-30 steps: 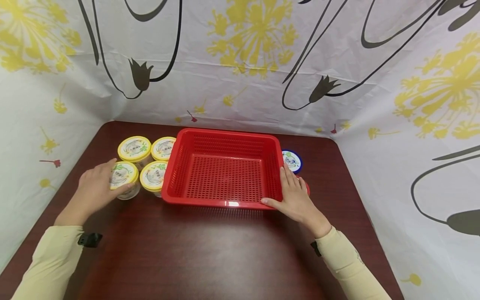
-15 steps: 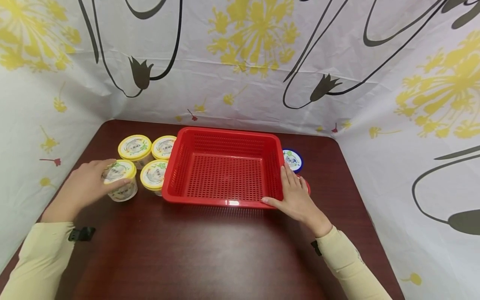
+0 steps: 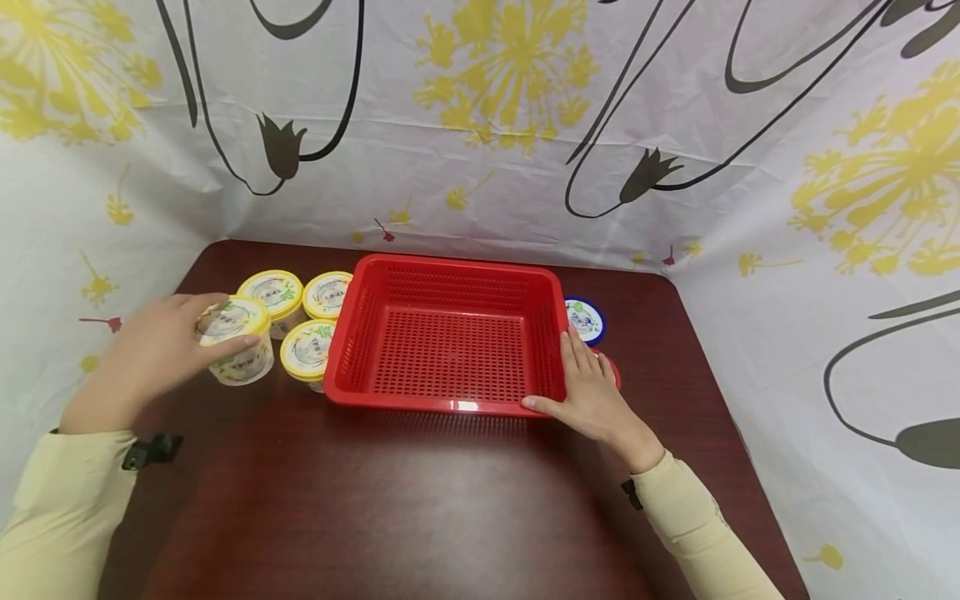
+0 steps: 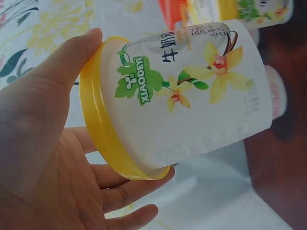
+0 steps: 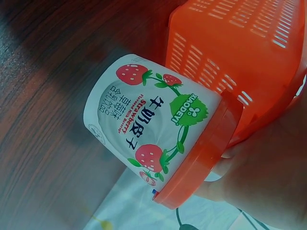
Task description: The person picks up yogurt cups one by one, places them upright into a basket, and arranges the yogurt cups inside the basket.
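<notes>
My left hand [image 3: 150, 350] grips a milk beverage cup [image 3: 243, 362] by its yellow lid, with thumb and fingers on opposite sides. The left wrist view shows yellow flowers printed on this cup [image 4: 192, 91]. My right hand [image 3: 596, 400] rests on the right front corner of the red basket [image 3: 457, 407], fingers laid straight along the rim. Beneath that hand, mostly hidden in the head view, stands a strawberry milk beverage cup [image 5: 148, 120] with a red lid. The basket holds nothing.
Several more yellow-lidded cups [image 3: 272, 292] stand left of the basket; the nearest [image 3: 307, 350] is against its left side. A blue-lidded cup [image 3: 585, 321] is behind my right hand. Patterned cloth [image 3: 465, 192] walls the dark wooden table [image 3: 450, 500] at back and sides.
The cup in my left hand has moved left and then up, away from the other yellow-lidded cups. My right hand and the basket have stayed put.
</notes>
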Motion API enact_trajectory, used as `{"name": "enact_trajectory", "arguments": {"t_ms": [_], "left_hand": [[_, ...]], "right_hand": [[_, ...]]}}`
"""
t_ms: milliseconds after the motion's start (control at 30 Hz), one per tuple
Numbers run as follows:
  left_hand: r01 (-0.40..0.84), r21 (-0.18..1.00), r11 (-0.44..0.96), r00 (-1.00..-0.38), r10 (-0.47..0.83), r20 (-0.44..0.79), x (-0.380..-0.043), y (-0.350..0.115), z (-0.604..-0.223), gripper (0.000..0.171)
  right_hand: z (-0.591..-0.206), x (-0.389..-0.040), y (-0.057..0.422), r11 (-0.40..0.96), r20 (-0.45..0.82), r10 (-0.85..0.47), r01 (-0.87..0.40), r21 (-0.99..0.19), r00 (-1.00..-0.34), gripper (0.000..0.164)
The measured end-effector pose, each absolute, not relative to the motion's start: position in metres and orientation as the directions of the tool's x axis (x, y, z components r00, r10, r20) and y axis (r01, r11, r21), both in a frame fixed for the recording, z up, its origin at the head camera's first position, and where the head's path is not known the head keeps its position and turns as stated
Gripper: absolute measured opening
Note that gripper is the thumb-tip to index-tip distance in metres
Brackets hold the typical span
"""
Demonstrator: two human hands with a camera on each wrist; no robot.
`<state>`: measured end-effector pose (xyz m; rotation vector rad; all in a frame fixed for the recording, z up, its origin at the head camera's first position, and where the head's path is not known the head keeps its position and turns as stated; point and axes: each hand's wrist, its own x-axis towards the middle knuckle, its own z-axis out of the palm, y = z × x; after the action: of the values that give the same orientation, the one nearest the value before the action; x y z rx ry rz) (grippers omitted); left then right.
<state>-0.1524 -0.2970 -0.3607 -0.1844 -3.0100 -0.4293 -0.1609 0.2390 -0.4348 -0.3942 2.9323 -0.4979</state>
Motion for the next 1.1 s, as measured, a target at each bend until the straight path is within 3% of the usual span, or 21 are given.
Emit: {"name": "enact_trajectory", "arguments": {"t_ms": [600, 1100], "left_hand": [[0.218, 0.257, 0.941, -0.969, 0.179, 0.169, -0.176, -0.26, -0.316, 0.089], [0.313, 0.285, 0.906, -0.946, 0.271, 0.179, -0.2, -0.221, -0.298, 0.078]], "right_hand": [[-0.434, -0.16, 0.239, 0.906, -0.087, -0.279, -0.232, -0.355, -0.956, 0.124], [-0.436, -0.16, 0.239, 0.905, -0.083, -0.281, -0.235, -0.356, -0.956, 0.125]]}}
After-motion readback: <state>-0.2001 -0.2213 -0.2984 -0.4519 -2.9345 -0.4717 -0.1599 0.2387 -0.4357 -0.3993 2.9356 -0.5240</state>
